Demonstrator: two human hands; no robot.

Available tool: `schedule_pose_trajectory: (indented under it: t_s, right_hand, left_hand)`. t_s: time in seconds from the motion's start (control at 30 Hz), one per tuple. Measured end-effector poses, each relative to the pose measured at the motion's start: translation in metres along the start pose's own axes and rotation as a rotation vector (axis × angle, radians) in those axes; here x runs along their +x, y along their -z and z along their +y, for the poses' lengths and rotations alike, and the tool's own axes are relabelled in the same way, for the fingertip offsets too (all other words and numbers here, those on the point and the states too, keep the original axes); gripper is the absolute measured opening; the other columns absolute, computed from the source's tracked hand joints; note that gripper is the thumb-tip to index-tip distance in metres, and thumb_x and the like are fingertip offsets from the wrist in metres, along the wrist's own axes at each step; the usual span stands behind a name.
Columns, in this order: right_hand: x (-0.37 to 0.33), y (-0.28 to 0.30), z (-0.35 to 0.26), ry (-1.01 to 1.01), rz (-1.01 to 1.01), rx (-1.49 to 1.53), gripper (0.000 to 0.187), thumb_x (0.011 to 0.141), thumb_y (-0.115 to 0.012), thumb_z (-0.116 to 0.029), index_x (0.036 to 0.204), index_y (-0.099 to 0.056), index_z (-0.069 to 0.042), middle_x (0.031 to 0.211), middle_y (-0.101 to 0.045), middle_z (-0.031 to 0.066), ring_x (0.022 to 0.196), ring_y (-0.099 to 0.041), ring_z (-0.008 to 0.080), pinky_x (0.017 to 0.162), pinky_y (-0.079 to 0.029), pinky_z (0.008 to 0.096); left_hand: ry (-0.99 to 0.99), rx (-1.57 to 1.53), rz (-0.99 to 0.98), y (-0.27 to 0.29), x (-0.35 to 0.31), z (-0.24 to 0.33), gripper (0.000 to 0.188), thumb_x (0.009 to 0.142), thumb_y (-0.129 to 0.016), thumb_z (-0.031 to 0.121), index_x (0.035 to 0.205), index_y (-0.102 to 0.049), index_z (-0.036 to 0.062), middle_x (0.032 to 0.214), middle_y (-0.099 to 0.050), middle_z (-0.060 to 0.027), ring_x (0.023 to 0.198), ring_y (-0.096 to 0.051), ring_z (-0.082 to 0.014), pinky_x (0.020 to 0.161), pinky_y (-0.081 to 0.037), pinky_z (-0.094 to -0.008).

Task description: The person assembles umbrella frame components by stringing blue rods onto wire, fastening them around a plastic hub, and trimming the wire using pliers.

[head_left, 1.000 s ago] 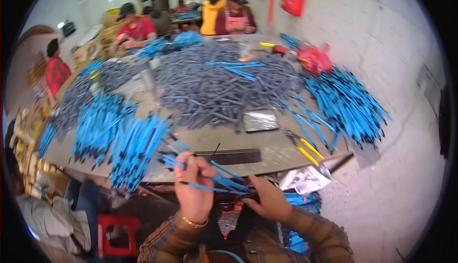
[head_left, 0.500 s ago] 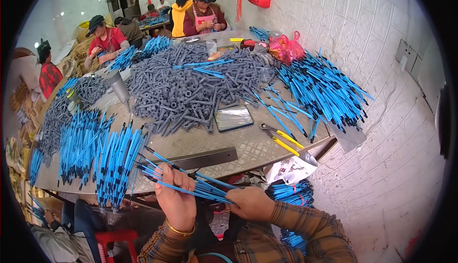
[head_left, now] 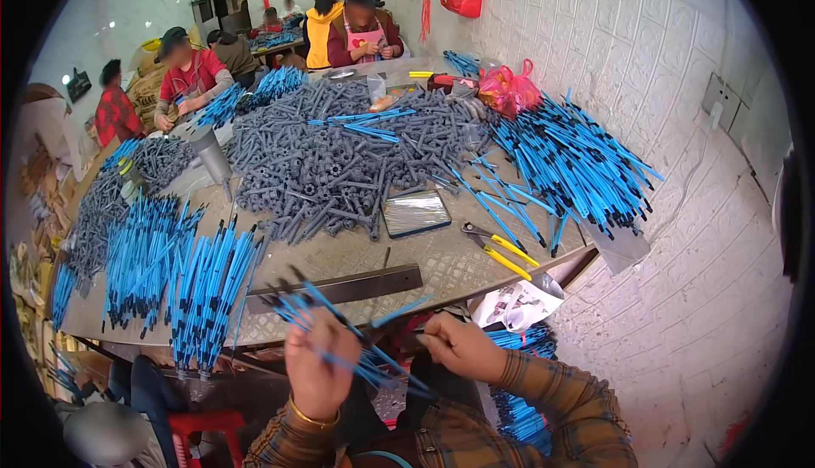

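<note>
In my left hand (head_left: 323, 362) is a loose bunch of thin blue rods with black tips (head_left: 373, 366), smeared by motion. The fingers are closed round them, and the rods fan out on both sides of the fist. To its right is my right hand (head_left: 458, 345), a short way off the bunch, its thumb and fingers pinched together. Whether something small sits in that pinch is hard to see. A blurred blue rod (head_left: 399, 309) slants between the hands. Just beyond them, a flat metal bar (head_left: 373, 285) lies along the table's near edge.
A large heap of grey plastic pieces (head_left: 331, 154) covers mid-table. Blue rods lie in piles at left (head_left: 208, 290) and right (head_left: 577, 162). Yellow-handled pliers (head_left: 505, 256) and a shallow box of thin pins (head_left: 416, 212) are nearby. Co-workers (head_left: 365, 31) sit beyond. A white wall stands right.
My right hand has come off the bunch and moved slightly right. The bunch in my left hand has tilted, its right ends lower. At far left, a co-worker has shifted.
</note>
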State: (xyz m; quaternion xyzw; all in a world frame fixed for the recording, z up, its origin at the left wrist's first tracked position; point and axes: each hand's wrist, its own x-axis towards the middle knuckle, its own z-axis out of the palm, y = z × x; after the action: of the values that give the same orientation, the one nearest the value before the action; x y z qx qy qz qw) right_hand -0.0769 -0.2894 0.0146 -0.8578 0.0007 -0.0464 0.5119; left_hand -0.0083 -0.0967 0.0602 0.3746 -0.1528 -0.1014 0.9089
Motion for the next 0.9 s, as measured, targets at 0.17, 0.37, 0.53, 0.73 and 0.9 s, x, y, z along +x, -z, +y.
schedule_pose_trajectory:
  t_s: [0.17, 0.37, 0.53, 0.73, 0.9]
  right_hand:
    - [0.002, 0.004, -0.009, 0.079, -0.068, -0.074, 0.022, 0.08, -0.062, -0.024, 0.088, -0.052, -0.005, 0.083, -0.059, 0.0128, 0.06, -0.057, 0.0258, 0.053, -0.046, 0.0309]
    - [-0.022, -0.037, -0.023, 0.534, -0.207, -0.341, 0.016, 0.079, -0.061, -0.023, 0.088, -0.058, -0.01, 0.073, -0.052, 0.0078, 0.063, -0.056, 0.0273, 0.051, -0.045, 0.035]
    - [-0.016, -0.051, -0.02, 0.601, -0.123, -0.35, 0.017, 0.075, -0.065, -0.019, 0.088, -0.06, -0.01, 0.072, -0.052, 0.0081, 0.061, -0.056, 0.0257, 0.052, -0.045, 0.0335]
    - [-0.007, -0.027, -0.014, 0.573, 0.121, -0.228, 0.017, 0.076, -0.065, -0.011, 0.091, -0.059, -0.006, 0.077, -0.056, 0.0102, 0.062, -0.057, 0.0233, 0.057, -0.047, 0.0306]
    - [-0.014, -0.021, -0.018, -0.005, 0.115, 0.172, 0.018, 0.075, -0.066, -0.016, 0.086, -0.058, -0.005, 0.08, -0.058, 0.0094, 0.069, -0.059, 0.0235, 0.063, -0.048, 0.0327]
  left_hand:
    - [0.178, -0.046, 0.006, -0.004, -0.016, -0.003, 0.015, 0.092, -0.048, 0.019, 0.082, -0.048, 0.008, 0.054, -0.037, 0.0015, 0.045, -0.032, -0.0074, 0.042, -0.025, -0.0223]
    - [0.12, -0.201, 0.154, -0.003, -0.013, -0.016, 0.016, 0.091, -0.05, 0.018, 0.081, -0.05, 0.0054, 0.055, -0.039, 0.0011, 0.046, -0.033, -0.0069, 0.043, -0.026, -0.0228]
    - [0.015, -0.009, 0.179, -0.004, -0.017, -0.018, 0.021, 0.092, -0.049, 0.021, 0.077, -0.048, 0.0065, 0.056, -0.04, 0.0001, 0.046, -0.033, -0.0074, 0.043, -0.025, -0.0219]
    - [-0.003, 0.127, 0.011, 0.009, -0.022, -0.007, 0.018, 0.091, -0.049, 0.015, 0.076, -0.049, 0.0042, 0.06, -0.049, -0.0022, 0.05, -0.04, -0.0083, 0.046, -0.031, -0.0206]
    - [0.447, 0.251, -0.356, -0.002, -0.028, 0.014, 0.012, 0.09, -0.047, 0.009, 0.082, -0.054, 0.0016, 0.066, -0.056, -0.0065, 0.053, -0.046, -0.0096, 0.049, -0.036, -0.0206]
